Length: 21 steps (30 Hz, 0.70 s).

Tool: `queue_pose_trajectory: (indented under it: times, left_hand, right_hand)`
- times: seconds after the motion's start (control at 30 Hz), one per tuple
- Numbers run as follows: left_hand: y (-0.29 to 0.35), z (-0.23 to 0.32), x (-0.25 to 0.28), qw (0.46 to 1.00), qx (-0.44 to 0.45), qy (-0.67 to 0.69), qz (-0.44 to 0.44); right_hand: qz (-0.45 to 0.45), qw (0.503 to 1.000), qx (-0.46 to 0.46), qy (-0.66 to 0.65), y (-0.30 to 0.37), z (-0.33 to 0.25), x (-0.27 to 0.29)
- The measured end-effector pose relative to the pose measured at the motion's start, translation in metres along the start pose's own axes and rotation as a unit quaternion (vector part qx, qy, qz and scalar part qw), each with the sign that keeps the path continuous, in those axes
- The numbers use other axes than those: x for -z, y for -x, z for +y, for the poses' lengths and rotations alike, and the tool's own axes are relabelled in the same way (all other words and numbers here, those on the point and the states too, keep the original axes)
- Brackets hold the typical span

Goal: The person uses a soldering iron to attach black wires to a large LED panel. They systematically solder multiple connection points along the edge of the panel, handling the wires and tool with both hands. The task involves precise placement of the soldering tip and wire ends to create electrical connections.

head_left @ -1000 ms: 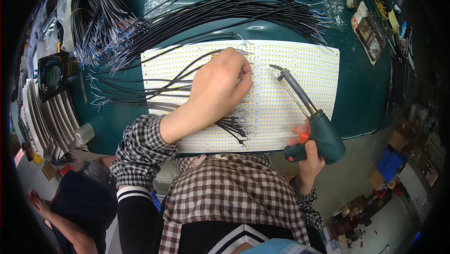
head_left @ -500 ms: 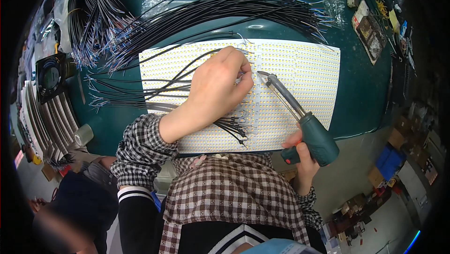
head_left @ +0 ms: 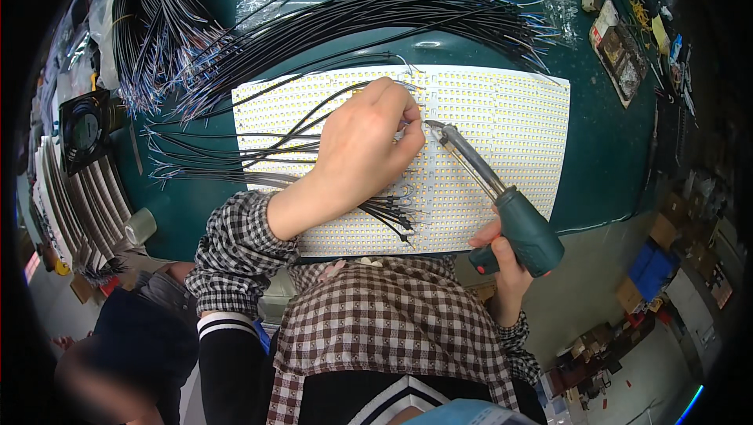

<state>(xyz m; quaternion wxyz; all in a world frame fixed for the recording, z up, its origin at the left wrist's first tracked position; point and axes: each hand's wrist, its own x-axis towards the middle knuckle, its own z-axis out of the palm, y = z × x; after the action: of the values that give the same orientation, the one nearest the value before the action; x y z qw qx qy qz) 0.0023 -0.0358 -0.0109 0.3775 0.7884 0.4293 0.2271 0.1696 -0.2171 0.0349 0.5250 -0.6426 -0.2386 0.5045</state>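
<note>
A white LED board (head_left: 510, 135), dotted with rows of small yellowish chips, lies on the green table. My left hand (head_left: 365, 135) rests over its middle with thumb and fingertips pinched; the end they pinch looks like a thin wire of a black cable, mostly hidden by the fingers. My right hand (head_left: 506, 256) grips the green pistol-style handle of a soldering iron (head_left: 529, 229). Its metal tip is at the board, just right of my left fingertips. Black cables (head_left: 274, 139) run across the board's left half, several of them with ends along its middle strip.
A long bundle of black cables (head_left: 408, 9) lies behind the board. More tied cables (head_left: 161, 25) hang at the far left, near a black fan (head_left: 85, 128) and stacked boards (head_left: 82, 205). A dirty tray (head_left: 618, 52) sits at the far right. Another person (head_left: 145, 339) is at lower left.
The soldering iron and my right hand have shifted slightly left, bringing the tip nearer to my left fingertips. My left hand has stayed in place.
</note>
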Motion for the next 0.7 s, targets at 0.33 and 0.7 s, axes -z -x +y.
queue_pose_trajectory:
  times: [0.33, 0.7]
  left_hand:
    - [-0.0012, 0.0009, 0.0007, 1.0, -0.01, -0.017, 0.008]
    - [-0.0003, 0.0029, 0.0051, 1.0, 0.01, -0.001, -0.017]
  right_hand:
    - [-0.012, 0.999, 0.013, 0.032, 0.001, 0.0053, 0.0055]
    - [-0.016, 0.998, 0.03, 0.049, 0.001, 0.0082, 0.0071]
